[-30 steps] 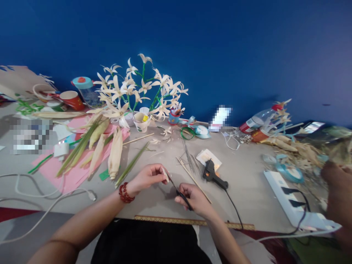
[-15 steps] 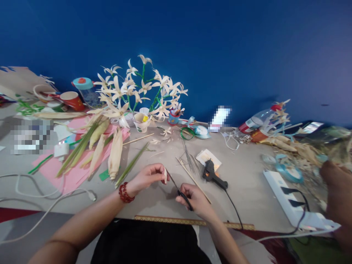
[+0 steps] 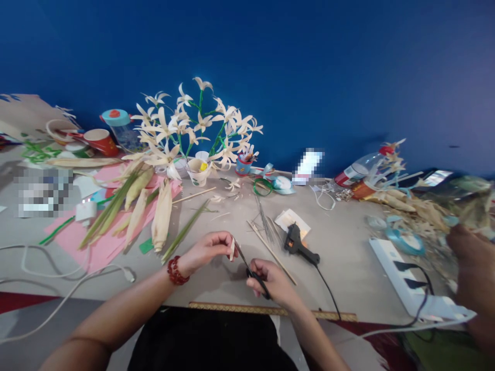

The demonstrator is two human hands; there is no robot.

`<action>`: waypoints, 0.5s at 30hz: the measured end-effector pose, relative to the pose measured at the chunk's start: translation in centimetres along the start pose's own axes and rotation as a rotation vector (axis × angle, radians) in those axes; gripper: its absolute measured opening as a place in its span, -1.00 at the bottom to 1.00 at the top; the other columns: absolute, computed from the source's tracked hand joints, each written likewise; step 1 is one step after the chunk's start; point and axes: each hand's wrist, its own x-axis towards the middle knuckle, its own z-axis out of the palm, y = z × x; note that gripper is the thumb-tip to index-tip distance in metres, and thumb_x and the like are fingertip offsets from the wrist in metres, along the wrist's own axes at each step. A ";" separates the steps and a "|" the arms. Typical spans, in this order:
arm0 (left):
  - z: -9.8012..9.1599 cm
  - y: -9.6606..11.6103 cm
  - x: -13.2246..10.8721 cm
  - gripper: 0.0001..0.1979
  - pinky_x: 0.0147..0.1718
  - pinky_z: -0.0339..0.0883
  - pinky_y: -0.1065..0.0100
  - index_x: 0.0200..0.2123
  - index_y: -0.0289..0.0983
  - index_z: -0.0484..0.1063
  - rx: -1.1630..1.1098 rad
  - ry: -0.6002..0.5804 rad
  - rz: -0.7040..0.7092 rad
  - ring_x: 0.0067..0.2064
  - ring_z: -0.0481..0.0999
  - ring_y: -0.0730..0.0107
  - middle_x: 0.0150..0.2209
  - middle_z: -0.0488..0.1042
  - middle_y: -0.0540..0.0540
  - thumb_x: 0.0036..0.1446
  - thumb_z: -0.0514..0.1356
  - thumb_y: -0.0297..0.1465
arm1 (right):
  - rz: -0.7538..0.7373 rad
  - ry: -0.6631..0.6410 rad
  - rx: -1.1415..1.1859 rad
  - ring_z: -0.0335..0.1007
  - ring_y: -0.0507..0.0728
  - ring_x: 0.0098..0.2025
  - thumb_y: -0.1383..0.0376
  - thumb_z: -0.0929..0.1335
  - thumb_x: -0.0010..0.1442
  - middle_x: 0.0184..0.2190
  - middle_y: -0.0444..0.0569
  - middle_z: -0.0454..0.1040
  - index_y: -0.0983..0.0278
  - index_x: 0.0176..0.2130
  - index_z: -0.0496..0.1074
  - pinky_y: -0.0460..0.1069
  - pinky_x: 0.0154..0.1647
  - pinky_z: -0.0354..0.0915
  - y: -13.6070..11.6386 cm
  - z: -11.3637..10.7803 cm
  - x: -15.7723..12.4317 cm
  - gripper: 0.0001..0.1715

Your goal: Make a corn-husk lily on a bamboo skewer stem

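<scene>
Between the fingertips of my left hand [image 3: 211, 248] is a small pale strip of corn husk [image 3: 232, 249], held upright. My right hand [image 3: 270, 278] grips black-handled scissors [image 3: 258, 281], whose blades point up and left against the strip's right side. Whether the blades are parted I cannot make out. To the left lie a whole pale corn husk [image 3: 161, 219] and a green leaf strip [image 3: 185, 230]. Right of the scissors rest a thin wooden stick [image 3: 271, 252] and a black glue gun [image 3: 299, 245].
Husk flowers [image 3: 193, 121] on green stems stand in a paper cup [image 3: 198, 175] at the back. Pink paper [image 3: 100, 252] lies left beneath husks. A white power strip [image 3: 390, 278] with plugs sits right, near another person's hand [image 3: 466, 252]. Cables cross both sides.
The scissors and my right hand have shifted very slightly. My left hand still holds the husk strip in nearly the same place.
</scene>
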 end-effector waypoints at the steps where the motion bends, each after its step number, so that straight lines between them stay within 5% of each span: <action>1: -0.1 -0.1 0.0 -0.81 -0.24 0.27 0.35 -0.49 -0.30 0.38 0.000 -0.008 -0.003 -0.32 0.47 0.34 -0.43 0.50 -0.08 0.08 0.28 -0.36 | -0.005 -0.004 0.006 0.16 -0.05 -0.65 -0.19 0.48 -0.11 -0.68 -0.30 0.21 0.21 -0.50 0.15 -0.13 -0.62 0.04 0.0 0.0 0.1 -0.33; 15: 0.0 -0.1 -0.2 -0.80 -0.23 0.29 0.35 -0.47 -0.30 0.37 -0.028 -0.013 -0.033 -0.33 0.48 0.35 -0.41 0.53 -0.08 0.06 0.31 -0.33 | -0.007 0.014 -0.014 0.14 -0.05 -0.67 -0.19 0.49 -0.12 -0.68 -0.30 0.20 0.22 -0.50 0.17 -0.13 -0.64 0.01 -0.7 0.3 0.4 -0.34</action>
